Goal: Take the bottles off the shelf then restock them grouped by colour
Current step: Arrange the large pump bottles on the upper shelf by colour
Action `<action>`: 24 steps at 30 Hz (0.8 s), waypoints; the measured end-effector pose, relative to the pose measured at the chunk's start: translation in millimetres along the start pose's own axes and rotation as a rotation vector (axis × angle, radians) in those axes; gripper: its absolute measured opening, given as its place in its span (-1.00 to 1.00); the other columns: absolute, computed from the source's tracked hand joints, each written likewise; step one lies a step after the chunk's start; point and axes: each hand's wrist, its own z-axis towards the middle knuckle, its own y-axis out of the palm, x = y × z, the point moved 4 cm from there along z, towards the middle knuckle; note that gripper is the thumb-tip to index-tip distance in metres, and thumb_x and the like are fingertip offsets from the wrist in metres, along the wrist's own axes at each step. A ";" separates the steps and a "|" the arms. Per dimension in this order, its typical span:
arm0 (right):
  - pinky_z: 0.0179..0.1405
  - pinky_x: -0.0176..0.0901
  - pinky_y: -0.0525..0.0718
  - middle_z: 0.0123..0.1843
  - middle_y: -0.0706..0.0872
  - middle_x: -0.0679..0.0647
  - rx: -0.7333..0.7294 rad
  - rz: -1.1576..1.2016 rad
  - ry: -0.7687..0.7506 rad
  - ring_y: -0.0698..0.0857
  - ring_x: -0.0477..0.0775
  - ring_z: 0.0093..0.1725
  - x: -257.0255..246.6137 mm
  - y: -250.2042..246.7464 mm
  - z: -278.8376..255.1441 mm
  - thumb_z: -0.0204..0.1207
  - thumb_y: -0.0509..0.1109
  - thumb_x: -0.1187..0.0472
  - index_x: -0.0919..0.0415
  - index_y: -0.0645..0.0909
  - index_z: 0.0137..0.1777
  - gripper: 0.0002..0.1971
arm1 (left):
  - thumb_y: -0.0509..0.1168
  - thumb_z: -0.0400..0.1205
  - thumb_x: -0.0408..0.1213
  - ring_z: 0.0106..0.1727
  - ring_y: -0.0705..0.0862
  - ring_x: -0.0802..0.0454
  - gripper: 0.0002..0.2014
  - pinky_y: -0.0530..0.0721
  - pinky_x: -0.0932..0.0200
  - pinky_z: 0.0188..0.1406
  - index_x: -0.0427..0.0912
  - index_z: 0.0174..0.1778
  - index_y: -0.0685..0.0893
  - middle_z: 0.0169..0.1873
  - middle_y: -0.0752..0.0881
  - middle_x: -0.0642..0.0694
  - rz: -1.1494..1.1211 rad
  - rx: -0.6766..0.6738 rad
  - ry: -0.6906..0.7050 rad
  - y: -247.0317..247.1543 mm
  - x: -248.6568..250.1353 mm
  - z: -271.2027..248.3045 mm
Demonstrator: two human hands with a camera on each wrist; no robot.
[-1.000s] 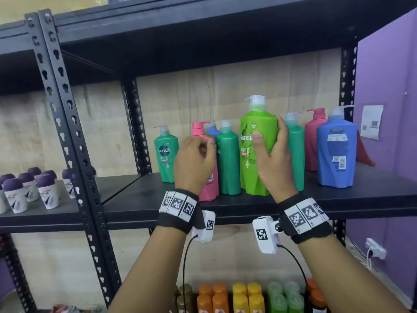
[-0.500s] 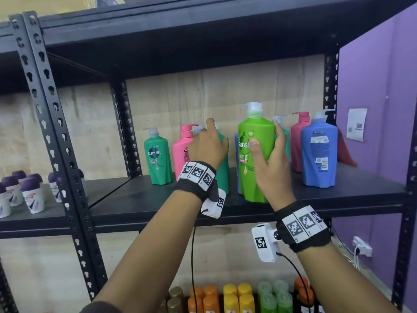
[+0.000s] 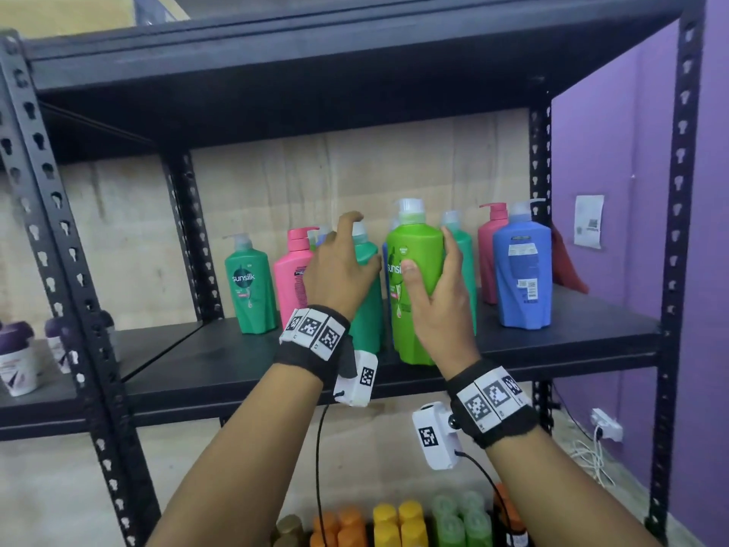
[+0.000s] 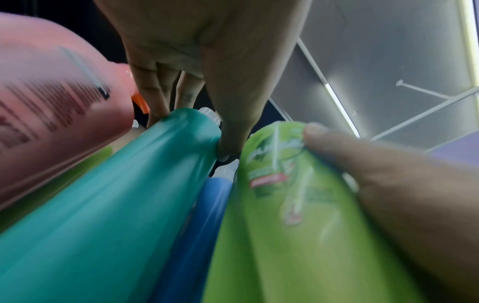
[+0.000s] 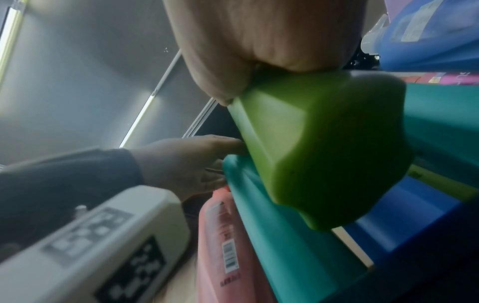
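A black metal shelf (image 3: pixel 572 341) carries a row of pump bottles. At the right stands a blue bottle (image 3: pixel 522 278); at the left a teal bottle (image 3: pixel 250 286) stands alone, with a pink bottle (image 3: pixel 294 278) just right of it. In the middle, the right hand (image 3: pixel 442 305) grasps the lime green bottle (image 3: pixel 414 278), thumb on its front label, fingers round its right side. The left hand (image 3: pixel 341 270) wraps the upper part of the dark green bottle (image 3: pixel 369 309) beside it.
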 end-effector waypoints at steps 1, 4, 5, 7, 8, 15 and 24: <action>0.31 -0.51 0.39 0.65 0.48 0.07 0.001 0.007 -0.010 0.57 0.03 0.50 0.5 1.5 -0.7 0.72 0.30 -0.16 -0.05 0.12 0.76 -0.30 | 0.43 0.55 -0.04 -0.01 0.72 -0.18 -0.43 0.72 -0.09 -0.15 0.17 0.49 0.42 0.03 0.73 -0.09 -0.025 0.022 0.000 -5.2 -0.8 -5.0; 0.45 -0.29 0.47 0.68 0.41 -0.03 -0.002 0.013 -0.035 0.53 -0.01 0.53 0.9 8.9 -5.7 0.74 0.30 -0.13 -0.10 0.10 0.75 -0.33 | 0.43 0.53 -0.05 0.02 0.73 -0.11 -0.43 0.70 -0.15 0.05 0.16 0.47 0.45 0.01 0.76 -0.04 -0.119 0.108 -0.004 -19.4 -7.3 -20.5; 0.49 -0.19 0.49 0.67 0.40 -0.10 -0.011 0.012 -0.045 0.52 -0.05 0.53 0.9 13.1 -8.2 0.74 0.31 -0.10 -0.10 0.13 0.74 -0.35 | 0.43 0.52 -0.05 0.05 0.72 -0.09 -0.43 0.68 -0.16 0.11 0.15 0.47 0.46 0.03 0.76 -0.03 -0.150 0.150 -0.009 -23.1 -9.6 -26.0; 0.58 -0.11 0.44 0.63 0.40 -0.14 -0.028 0.004 -0.065 0.46 -0.11 0.55 2.9 21.8 -13.8 0.74 0.33 -0.03 -0.06 0.17 0.74 -0.37 | 0.43 0.50 -0.04 0.14 0.64 -0.05 -0.41 0.62 -0.17 0.24 0.16 0.48 0.46 0.13 0.72 0.00 -0.205 0.229 -0.029 -26.9 -14.8 -35.9; 0.61 -0.10 0.40 0.63 0.41 -0.06 -0.038 -0.009 -0.078 0.44 -0.06 0.57 4.3 25.9 -16.4 0.75 0.33 -0.02 -0.04 0.18 0.75 -0.36 | 0.43 0.51 -0.03 0.19 0.59 -0.03 -0.40 0.58 -0.16 0.30 0.16 0.50 0.45 0.20 0.70 0.02 -0.228 0.257 -0.041 -27.4 -18.0 -40.2; 0.46 -0.10 0.25 0.50 0.35 0.13 -0.095 -0.233 -0.094 0.40 0.23 0.38 4.4 47.1 -22.5 0.77 0.20 -0.05 -0.11 0.13 0.79 -0.38 | 0.47 0.58 -0.06 0.42 0.51 0.35 -0.29 0.45 0.34 0.49 -0.11 0.65 0.42 0.37 0.53 0.09 -0.521 0.302 -0.065 -16.5 -36.5 -52.9; 0.33 0.20 0.59 0.48 0.42 0.17 -0.365 -0.393 -0.191 0.53 0.30 0.40 -7.3 52.7 -0.1 0.77 0.23 -0.09 0.03 0.20 0.77 -0.38 | 0.56 0.51 -0.12 0.38 0.55 0.16 -0.30 0.44 0.42 0.43 -0.17 0.55 0.49 0.31 0.51 -0.05 -0.528 0.269 -0.058 -12.9 -40.5 -58.4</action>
